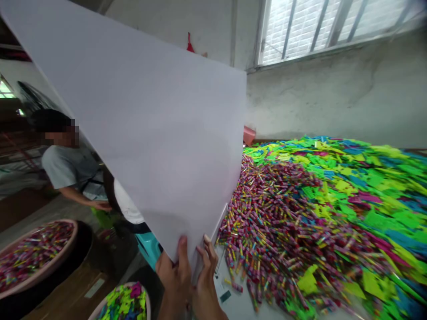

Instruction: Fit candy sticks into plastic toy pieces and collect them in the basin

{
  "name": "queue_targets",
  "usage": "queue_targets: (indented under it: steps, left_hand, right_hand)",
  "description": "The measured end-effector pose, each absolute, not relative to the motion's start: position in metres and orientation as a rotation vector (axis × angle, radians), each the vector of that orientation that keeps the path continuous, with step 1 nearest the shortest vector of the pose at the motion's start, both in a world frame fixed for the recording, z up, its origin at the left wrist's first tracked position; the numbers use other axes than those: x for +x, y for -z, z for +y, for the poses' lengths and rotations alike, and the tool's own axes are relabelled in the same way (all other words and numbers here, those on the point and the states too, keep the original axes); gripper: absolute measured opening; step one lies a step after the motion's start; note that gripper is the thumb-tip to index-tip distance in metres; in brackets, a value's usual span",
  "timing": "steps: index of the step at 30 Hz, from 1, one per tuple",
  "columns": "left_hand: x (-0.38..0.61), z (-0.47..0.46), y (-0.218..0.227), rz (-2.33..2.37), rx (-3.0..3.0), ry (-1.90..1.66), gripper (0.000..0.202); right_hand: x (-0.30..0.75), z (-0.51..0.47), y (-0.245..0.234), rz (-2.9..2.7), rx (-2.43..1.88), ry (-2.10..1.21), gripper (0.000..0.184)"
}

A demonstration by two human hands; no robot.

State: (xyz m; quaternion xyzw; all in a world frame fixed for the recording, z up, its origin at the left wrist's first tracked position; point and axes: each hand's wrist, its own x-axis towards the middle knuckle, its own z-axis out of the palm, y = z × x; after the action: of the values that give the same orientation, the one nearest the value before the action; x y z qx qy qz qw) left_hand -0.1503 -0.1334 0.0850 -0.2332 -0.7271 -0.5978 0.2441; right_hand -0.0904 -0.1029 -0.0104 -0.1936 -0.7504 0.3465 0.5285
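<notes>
Both my hands hold up one large white sheet (150, 133) by its lower corner. My left hand (175, 278) pinches the corner with its thumb lying on the front face. My right hand (207, 280) grips the same corner from the right side, fingers curled over the edge. The sheet stands tilted and fills the upper left of the head view, hiding much behind it. Just right of my hands lies a big heap of small multicoloured stick-shaped pieces (276, 222).
Bright green, blue and pink flat plastic shapes (360, 186) cover the far right. A pink basin of sticks (30, 258) and a second basin of shapes (125, 302) stand at the lower left. Another person (70, 169) bends over at the left.
</notes>
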Motion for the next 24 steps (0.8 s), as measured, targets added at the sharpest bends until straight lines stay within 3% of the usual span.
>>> queue_targets:
  steps: [14, 18, 21, 24]
  left_hand:
    - [-0.163, -0.085, -0.084, -1.871, -0.885, 1.92, 0.039]
    - [-0.169, -0.096, -0.082, -1.935, -0.986, 2.0, 0.063]
    - [-0.17, -0.121, -0.055, -2.022, -0.845, 2.03, 0.079]
    - [-0.163, -0.168, -0.001, -2.148, -0.382, 1.973, 0.068]
  right_hand:
    - [-0.098, -0.066, 0.015, -1.807, -0.507, -0.696, 0.072]
    - [-0.094, -0.068, 0.005, -1.859, -0.524, -0.698, 0.066]
    - [-0.088, -0.067, -0.008, -1.9, -0.547, -0.673, 0.06]
    - [-0.086, -0.065, -0.015, -1.941, -0.499, -0.628, 0.06]
